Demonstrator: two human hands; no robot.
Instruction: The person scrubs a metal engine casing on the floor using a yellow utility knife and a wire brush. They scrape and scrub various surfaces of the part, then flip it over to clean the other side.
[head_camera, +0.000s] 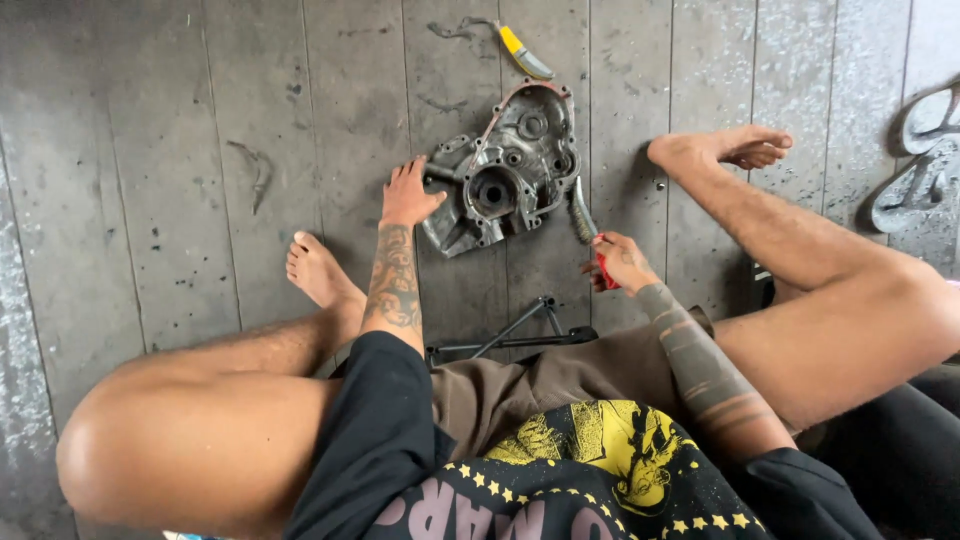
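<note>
Two hands at work: our left hand (408, 195) lies spread against the engine cover (505, 170) on the floor (180, 180); our right hand (618, 262) grips a red-handled brush (588, 232), bristles touching the cover's right edge.

1 head-worn camera looks steeply down, close above the plank floor (200, 150).

One metal engine cover (505, 172), two brushes (583, 221), one black cross wrench (520, 330).

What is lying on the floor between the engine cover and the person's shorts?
A black metal tool with crossed bars lies there, in the head view, below the engine cover and above the shorts.
</note>
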